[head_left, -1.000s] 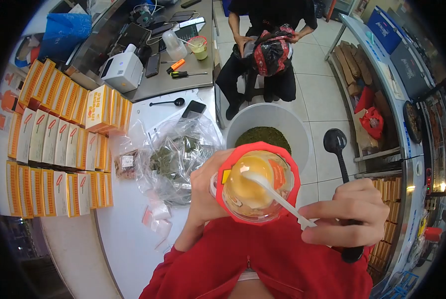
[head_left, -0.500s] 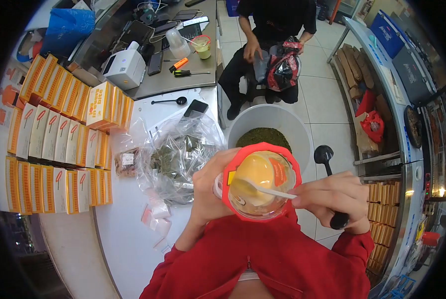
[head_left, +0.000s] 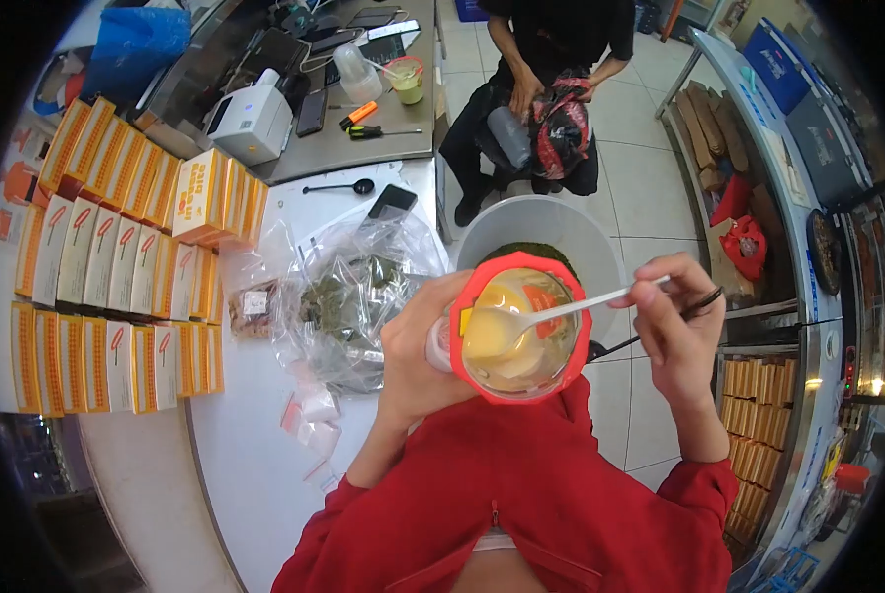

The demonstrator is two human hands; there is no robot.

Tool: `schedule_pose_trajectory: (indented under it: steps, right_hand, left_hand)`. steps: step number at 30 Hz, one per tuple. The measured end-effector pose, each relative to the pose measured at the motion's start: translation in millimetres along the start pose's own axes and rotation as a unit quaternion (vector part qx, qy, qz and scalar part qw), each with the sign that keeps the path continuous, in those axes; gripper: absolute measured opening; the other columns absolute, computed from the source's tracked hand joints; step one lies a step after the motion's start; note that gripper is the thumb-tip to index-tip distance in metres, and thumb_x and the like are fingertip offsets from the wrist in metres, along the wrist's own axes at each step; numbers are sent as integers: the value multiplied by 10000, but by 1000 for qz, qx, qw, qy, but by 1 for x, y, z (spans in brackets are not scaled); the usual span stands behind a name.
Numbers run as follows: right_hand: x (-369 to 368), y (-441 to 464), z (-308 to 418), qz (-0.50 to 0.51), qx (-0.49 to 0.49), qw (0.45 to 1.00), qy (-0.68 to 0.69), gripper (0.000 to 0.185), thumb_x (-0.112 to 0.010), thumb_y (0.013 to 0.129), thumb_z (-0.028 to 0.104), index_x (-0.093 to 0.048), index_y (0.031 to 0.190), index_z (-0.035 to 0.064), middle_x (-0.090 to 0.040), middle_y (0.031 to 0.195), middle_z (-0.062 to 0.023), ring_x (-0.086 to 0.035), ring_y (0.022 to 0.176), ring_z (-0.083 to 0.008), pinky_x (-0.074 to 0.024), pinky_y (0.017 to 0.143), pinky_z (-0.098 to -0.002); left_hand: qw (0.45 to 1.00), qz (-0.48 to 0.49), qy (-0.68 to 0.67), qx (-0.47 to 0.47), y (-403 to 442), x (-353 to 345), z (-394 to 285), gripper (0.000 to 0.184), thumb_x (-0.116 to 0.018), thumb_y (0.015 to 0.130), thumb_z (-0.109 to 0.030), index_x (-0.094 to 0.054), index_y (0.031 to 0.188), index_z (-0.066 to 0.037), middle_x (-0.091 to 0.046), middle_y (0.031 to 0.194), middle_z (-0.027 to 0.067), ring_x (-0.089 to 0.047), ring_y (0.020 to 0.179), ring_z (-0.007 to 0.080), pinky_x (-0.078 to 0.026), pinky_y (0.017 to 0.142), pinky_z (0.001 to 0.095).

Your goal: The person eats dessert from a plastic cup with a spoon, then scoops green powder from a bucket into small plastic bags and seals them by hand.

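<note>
My left hand (head_left: 418, 346) is wrapped around a clear plastic cup (head_left: 579, 348) with a red rim, held over my lap and tilted so that I look into it. Pale yellow, creamy food lies inside. My right hand (head_left: 681, 326) is closed on a white plastic spoon (head_left: 586, 303), whose bowl is in the cup and carries some of the yellow food. A black spoon (head_left: 628, 342) is also held in the right hand, its bowl end partly hidden behind the cup. Beyond the cup stands a large whitish tub (head_left: 600, 242) with dark green crumbled material in it.
At left, a white table (head_left: 235, 474) bears a clear bag of green leaves (head_left: 363, 306), a phone (head_left: 393, 202), another black spoon (head_left: 338, 187) and stacked orange-white boxes (head_left: 96, 257). A seated person (head_left: 551, 89) handles a bag ahead. Metal shelving (head_left: 758, 188) lines the right.
My right hand has risen and its fingers have turned upward. The white spoon now lifts food inside the cup. The black spoon has swung round, its bowl now beside the cup.
</note>
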State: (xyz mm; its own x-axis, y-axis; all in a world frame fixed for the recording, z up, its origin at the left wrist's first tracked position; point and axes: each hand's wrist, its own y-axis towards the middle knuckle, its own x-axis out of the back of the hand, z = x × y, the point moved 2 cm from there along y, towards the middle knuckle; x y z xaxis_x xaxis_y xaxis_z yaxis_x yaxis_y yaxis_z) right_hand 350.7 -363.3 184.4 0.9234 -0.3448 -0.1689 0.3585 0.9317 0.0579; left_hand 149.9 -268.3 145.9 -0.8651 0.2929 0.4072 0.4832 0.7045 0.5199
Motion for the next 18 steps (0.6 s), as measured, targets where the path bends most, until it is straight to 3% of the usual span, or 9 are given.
schedule_pose_trajectory:
  steps: [2, 11, 15, 18]
  right_hand:
    - [4, 0, -1, -50, 11, 998, 30, 121, -546, 837, 11, -549, 951, -26, -649, 763, -149, -289, 353, 8, -189, 331, -166]
    - [10, 4, -5, -78, 16, 992, 103, 160, -539, 868, 79, -537, 997, -16, -626, 738, -125, -257, 355, -1, -172, 351, -165]
    - [13, 6, 3, -57, 43, 990, 121, 159, -531, 871, 77, -533, 1003, -12, -611, 739, -117, -254, 359, 5, -171, 349, -160]
    - [12, 7, 14, -52, 47, 987, 145, 165, -527, 872, 74, -528, 1012, -13, -604, 747, -112, -256, 363, 11, -168, 345, -156]
  left_hand:
    - [1000, 10, -18, 23, -1, 1, 0, 588, -805, 522, -165, -567, 1034, -1, -610, 998, 147, -622, 866, 274, -489, 759, 320]
    - [993, 29, -77, 78, -8, 4, 6, 603, -793, 521, -195, -555, 1038, 3, -615, 968, 142, -631, 836, 263, -485, 744, 303]
    - [994, 27, -89, 60, -9, 8, -1, 578, -783, 527, -188, -559, 1022, 10, -617, 948, 148, -634, 833, 262, -486, 732, 301]
    - [944, 73, -235, 220, -12, 9, -9, 588, -796, 523, -207, -567, 1014, 21, -620, 950, 162, -634, 844, 265, -497, 735, 307]
